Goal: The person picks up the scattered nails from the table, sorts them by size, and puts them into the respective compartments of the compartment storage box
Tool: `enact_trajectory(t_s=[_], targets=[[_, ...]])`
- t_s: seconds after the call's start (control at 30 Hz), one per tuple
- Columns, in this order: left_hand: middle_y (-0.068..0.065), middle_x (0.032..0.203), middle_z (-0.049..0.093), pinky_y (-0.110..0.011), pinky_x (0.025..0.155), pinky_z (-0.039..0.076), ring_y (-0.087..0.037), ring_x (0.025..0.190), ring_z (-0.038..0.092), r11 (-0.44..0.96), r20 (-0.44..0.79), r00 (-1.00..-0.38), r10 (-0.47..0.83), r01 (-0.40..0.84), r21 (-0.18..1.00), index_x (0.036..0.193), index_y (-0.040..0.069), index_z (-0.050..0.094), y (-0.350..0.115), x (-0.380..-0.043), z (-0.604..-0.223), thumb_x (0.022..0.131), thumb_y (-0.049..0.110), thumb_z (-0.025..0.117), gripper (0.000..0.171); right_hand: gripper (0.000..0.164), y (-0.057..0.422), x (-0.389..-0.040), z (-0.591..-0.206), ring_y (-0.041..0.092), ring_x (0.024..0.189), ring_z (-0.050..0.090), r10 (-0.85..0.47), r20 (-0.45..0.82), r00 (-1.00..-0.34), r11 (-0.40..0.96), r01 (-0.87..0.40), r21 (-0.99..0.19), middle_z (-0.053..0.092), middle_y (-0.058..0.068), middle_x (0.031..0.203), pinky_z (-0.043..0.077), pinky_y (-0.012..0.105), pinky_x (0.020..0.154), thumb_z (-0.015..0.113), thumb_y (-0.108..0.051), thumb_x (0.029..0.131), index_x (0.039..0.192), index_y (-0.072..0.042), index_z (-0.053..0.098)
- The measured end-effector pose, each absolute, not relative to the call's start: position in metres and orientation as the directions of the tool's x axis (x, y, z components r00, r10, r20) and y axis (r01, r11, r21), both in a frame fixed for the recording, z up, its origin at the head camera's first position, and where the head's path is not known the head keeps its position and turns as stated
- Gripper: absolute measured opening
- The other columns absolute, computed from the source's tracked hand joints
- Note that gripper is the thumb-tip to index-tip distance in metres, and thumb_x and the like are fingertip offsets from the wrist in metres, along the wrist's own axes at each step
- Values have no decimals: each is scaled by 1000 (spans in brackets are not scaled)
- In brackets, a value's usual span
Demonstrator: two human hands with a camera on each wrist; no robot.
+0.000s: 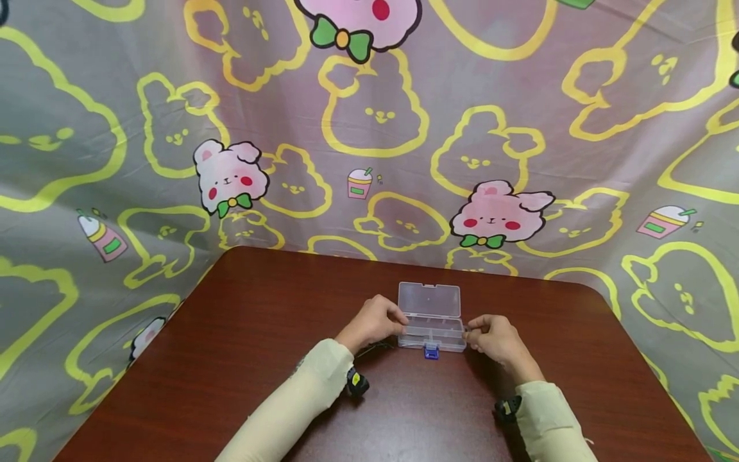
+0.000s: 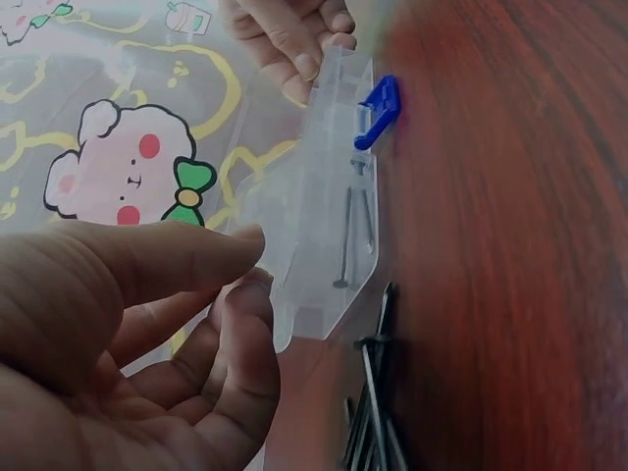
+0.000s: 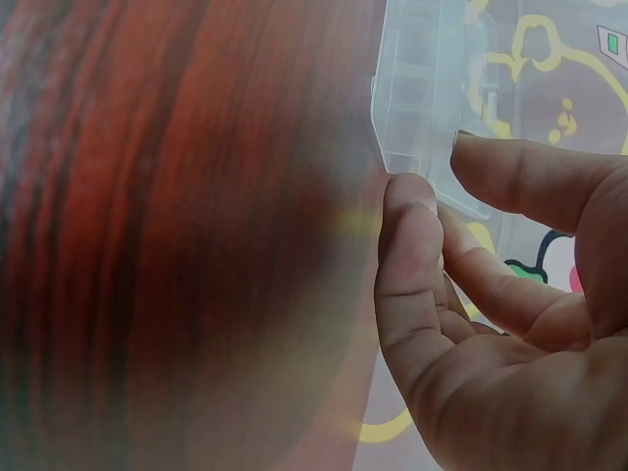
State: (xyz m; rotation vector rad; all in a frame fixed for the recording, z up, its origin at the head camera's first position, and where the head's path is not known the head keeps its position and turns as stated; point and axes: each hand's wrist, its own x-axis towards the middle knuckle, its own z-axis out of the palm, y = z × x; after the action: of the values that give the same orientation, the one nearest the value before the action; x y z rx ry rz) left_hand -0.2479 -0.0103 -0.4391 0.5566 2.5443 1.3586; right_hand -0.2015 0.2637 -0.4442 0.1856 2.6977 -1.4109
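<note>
A clear plastic compartment box (image 1: 430,341) with a blue latch (image 1: 431,352) sits in front of me, its lid (image 1: 430,300) raised at the back. My left hand (image 1: 378,319) is at the box's left end, thumb and forefinger pinched together at its edge. At the right end, my right hand (image 1: 498,338) holds the box with thumb and fingers around the corner. Inside the front compartment, the left wrist view shows metal nails (image 2: 346,235). A small pile of dark nails (image 2: 373,422) lies on the table beside the left end, below my left hand.
The box stands toward the back of a dark red-brown wooden table (image 1: 277,301). Behind and beside the table hangs a patterned curtain (image 1: 381,128) with cartoon animals. A black wrist camera (image 1: 356,382) is strapped to the left sleeve, another (image 1: 508,409) to the right.
</note>
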Motion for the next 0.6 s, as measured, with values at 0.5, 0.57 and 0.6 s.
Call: enact_trajectory(t_s=[0.5, 0.57, 0.6], targets=[[-16, 79, 72, -35, 64, 59, -17, 62, 65, 223, -141, -878, 458, -40, 974, 92, -9, 76, -38, -260, -448, 86, -3, 75, 9, 30, 263, -200, -443, 19, 67, 60, 66, -131, -989, 565, 145, -812, 64, 9, 79, 53, 34, 59, 75, -7, 88, 111, 9, 64], [-18, 80, 72, -35, 64, 59, -17, 62, 65, 222, -153, -876, 457, -54, 974, 92, -9, 76, -43, -260, -449, 86, -2, 75, 9, 30, 263, -200, -443, 20, 68, 60, 67, -130, -989, 567, 145, -811, 64, 10, 79, 53, 34, 60, 75, -7, 88, 111, 9, 64], [-18, 80, 72, -35, 64, 59, -17, 62, 65, 225, -159, -876, 456, -60, 973, 92, -8, 76, -45, -261, -448, 86, -1, 76, 9, 30, 263, -200, -443, 20, 68, 60, 65, -129, -990, 569, 143, -810, 64, 10, 79, 53, 34, 60, 74, -7, 89, 112, 9, 64]])
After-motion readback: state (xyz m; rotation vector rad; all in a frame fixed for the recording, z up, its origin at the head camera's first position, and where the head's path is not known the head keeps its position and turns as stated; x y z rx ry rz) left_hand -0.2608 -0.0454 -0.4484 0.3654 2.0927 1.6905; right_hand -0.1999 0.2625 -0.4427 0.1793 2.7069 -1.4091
